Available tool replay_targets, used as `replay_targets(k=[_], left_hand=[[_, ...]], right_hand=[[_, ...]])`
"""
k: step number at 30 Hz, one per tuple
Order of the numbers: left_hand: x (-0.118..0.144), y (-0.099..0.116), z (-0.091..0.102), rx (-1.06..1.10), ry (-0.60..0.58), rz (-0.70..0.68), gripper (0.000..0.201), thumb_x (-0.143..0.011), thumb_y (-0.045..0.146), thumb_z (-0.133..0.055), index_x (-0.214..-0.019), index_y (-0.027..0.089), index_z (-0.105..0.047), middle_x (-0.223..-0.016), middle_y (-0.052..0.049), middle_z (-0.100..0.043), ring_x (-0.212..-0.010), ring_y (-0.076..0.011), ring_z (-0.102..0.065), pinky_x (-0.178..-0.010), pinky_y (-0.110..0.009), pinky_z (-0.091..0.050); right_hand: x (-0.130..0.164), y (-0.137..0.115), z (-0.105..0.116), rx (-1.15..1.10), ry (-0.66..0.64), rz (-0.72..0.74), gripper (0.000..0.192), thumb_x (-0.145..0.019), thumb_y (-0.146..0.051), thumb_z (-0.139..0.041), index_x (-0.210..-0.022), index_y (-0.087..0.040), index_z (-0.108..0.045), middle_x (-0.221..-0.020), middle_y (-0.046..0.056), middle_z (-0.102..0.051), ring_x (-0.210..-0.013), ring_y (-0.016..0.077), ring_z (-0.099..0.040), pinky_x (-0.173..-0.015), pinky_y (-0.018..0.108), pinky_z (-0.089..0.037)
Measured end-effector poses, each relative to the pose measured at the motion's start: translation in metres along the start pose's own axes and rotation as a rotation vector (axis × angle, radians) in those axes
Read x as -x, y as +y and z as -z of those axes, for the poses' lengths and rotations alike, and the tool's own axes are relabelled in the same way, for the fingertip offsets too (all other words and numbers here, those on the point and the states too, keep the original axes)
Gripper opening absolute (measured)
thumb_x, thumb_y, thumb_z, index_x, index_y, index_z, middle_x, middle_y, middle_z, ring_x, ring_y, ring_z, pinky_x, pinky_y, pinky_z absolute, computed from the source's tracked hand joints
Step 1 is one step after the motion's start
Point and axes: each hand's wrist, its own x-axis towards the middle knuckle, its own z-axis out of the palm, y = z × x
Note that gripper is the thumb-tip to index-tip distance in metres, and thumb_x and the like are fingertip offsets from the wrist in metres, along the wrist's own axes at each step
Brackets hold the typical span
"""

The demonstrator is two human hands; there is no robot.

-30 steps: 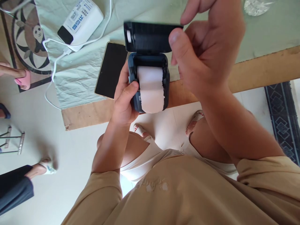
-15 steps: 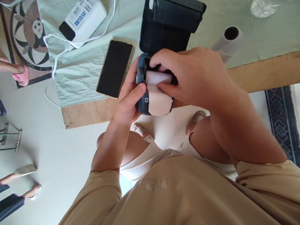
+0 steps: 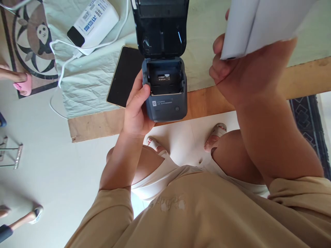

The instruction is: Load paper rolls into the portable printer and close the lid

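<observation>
Pale tiled floor point(image 3: 51, 165) — wooden table point(image 3: 297, 77), green cloth point(image 3: 85, 89).

The small dark blue-grey label printer point(image 3: 165, 94) is held upright in the air, just over the near edge of the tabletop point(image 3: 297, 77), gripped along its left side. Its black lid point(image 3: 161, 27) is swung fully open and stands up behind the body, the inner face showing. The paper bay point(image 3: 165, 80) below the lid is open, with a small white sticker on its back wall. The front panel carries a line of small white print and a round button at the lower right. The white paper roll point(image 3: 258, 26) is lifted up and to the right, well apart from the printer, with its flat white surface turned to the camera and blurred.
</observation>
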Motion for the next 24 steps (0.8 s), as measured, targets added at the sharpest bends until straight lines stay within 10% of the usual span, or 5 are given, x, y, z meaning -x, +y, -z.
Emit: replay_targets(k=[13, 18, 24], left_hand=[[0.002, -0.002, -0.001, -0.064, -0.022, -0.045, 0.036, -0.09, 0.045, -0.068, -0.122, 0.029, -0.065, -0.121, -0.001, -0.07, -0.141, -0.033, -0.05, -0.113, -0.044, -0.046], [0.001, -0.003, -0.001, -0.108, 0.007, -0.061, 0.032, -0.09, 0.048, -0.066, -0.118, 0.031, -0.067, -0.118, 0.0, -0.071, -0.136, -0.0301, -0.055, -0.109, -0.042, -0.05], [-0.001, -0.005, 0.003, -0.097, -0.053, -0.078, 0.037, -0.091, 0.049, -0.064, -0.124, 0.032, -0.066, -0.115, 0.002, -0.072, -0.127, -0.0286, -0.061, -0.108, -0.041, -0.051]], right_hand=[[0.002, 0.04, 0.012, 0.972, 0.093, 0.516, 0.034, -0.074, -0.029, -0.073, -0.096, -0.025, -0.048, -0.101, 0.005, -0.066, -0.089, 0.0235, -0.06, -0.081, 0.043, -0.049], [0.009, 0.041, 0.013, 1.083, 0.079, 0.44, 0.044, -0.071, -0.023, -0.073, -0.108, -0.03, -0.048, -0.097, 0.003, -0.068, -0.084, 0.0265, -0.064, -0.077, 0.045, -0.05], [0.024, 0.007, 0.046, 1.119, 0.294, 0.847, 0.034, -0.089, -0.031, -0.058, -0.121, -0.021, -0.061, -0.119, 0.008, -0.067, -0.102, 0.0233, -0.067, -0.086, 0.04, -0.053]])
